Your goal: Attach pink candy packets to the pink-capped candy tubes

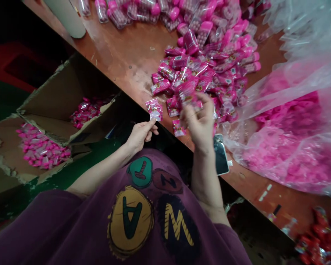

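The sachet point(154, 109) pinched in the left hand point(140, 134) is bright pink with a clear, silvery lower edge and a small red-and-yellow print. The pile of sachets point(198, 73) further along the reddish-brown counter point(121, 51) shows the same pink with white lettering. At the far edge, the clear tubes point(143, 9) have pink caps. On the right, a clear plastic bag point(292, 140) glows pink from its contents. The cardboard box point(57, 92) on the left is plain brown. The shirt point(71, 228) is purple with round patches: yellow with a dark green letter, black with yellow, and green with red. The packets point(320, 239) at near right are red.
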